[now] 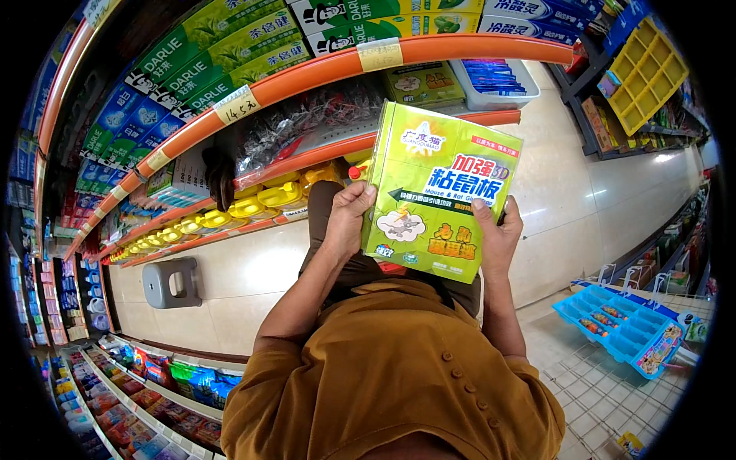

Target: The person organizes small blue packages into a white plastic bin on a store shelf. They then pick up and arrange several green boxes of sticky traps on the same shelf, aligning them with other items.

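A flat green mouse and rat glue trap pack (pixel 425 230) is held up in front of my body, its printed face towards me and tilted a little. My left hand (pixel 351 215) pinches its left edge, thumb on the front. On the right side, my right hand (pixel 497 230) grips the pack with the thumb over the printed face and the fingers mostly hidden behind. Past its top edge, a similar green pack (pixel 424 83) lies on the shelf beside a clear plastic tub (pixel 526 98) of blue packets.
Darlie toothpaste boxes (pixel 178 69) fill the upper shelf behind an orange price rail (pixel 310 66). Yellow-capped bottles (pixel 282 195) line the bottom shelf. A grey plastic stool (pixel 171 283) stands on the tiled floor (pixel 247 253). A blue compartment tray (pixel 615 325) rests at a wire rack (pixel 586 385).
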Motion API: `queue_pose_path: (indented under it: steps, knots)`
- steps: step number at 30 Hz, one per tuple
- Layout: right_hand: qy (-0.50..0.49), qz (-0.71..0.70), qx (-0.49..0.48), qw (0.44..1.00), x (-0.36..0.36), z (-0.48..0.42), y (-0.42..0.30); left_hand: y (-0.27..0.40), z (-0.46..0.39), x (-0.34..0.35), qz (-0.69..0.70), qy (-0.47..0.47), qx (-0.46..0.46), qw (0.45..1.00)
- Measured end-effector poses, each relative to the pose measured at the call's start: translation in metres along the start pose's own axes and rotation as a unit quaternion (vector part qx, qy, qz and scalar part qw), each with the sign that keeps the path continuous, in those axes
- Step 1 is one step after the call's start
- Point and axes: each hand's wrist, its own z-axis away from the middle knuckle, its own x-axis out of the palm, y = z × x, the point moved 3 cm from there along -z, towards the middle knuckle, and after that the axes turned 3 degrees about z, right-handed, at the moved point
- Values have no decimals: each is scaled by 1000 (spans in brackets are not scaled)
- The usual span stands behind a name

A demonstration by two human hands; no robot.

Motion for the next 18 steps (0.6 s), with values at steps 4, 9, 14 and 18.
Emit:
queue_pose_path:
  steps: [4, 9, 14, 18]
  knots:
    - [20, 44, -56, 997, -1, -1, 5, 5, 3, 11, 5, 0, -3, 1000]
    - [22, -82, -5, 996, 11, 2, 1, 13, 7, 23, 16, 31, -25, 999]
    - [17, -76, 6, 997, 10, 3, 2, 10, 7, 22, -49, -32, 26, 998]
    - [30, -106, 31, 993, 7, 3, 9, 5, 6, 25, -82, -44, -4, 996]
